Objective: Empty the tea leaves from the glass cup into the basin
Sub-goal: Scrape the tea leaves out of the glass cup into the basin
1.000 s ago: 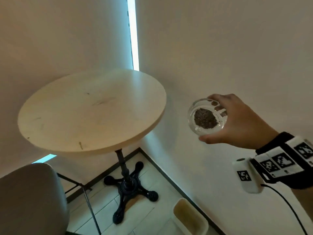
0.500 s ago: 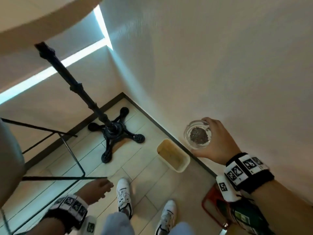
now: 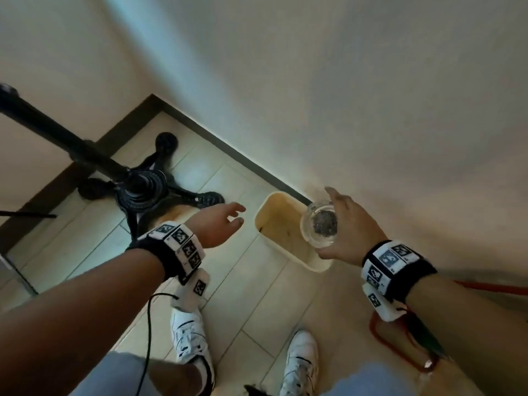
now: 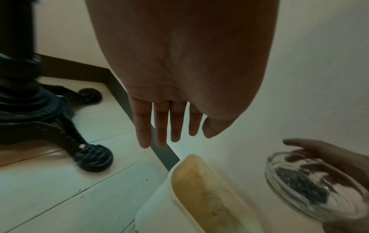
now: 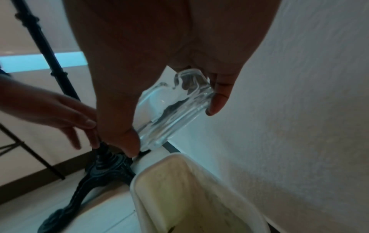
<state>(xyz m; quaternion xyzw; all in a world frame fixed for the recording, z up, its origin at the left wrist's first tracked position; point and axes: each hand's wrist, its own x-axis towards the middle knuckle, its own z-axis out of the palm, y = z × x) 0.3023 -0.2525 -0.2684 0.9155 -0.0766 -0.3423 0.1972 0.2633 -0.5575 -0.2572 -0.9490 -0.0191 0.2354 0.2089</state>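
My right hand (image 3: pixel 347 228) grips a clear glass cup (image 3: pixel 320 225) with dark tea leaves (image 3: pixel 324 222) lying in its bottom. The cup (image 5: pixel 173 108) hangs over the near right part of a cream rectangular basin (image 3: pixel 268 215) that stands on the floor against the wall. In the right wrist view the thumb and fingers (image 5: pixel 218 100) wrap the cup's sides above the basin (image 5: pixel 157 167). My left hand (image 3: pixel 220 225) is held out flat to the left of the basin with straight fingers (image 4: pixel 159 126), touching nothing. The left wrist view shows the cup (image 4: pixel 311 189) tilted beside the basin (image 4: pixel 157 203).
A black cast-iron table base (image 3: pixel 143 187) with its pole stands on the tiled floor left of the basin. The cream wall (image 3: pixel 343 95) runs right behind the basin. My white shoes (image 3: pixel 191 335) stand below, and a red-rimmed object (image 3: pixel 400 350) lies at the lower right.
The view has swung from the tabletop down to the floor. My right hand has carried the cup down over the basin, and my left hand has risen and reached toward the basin.
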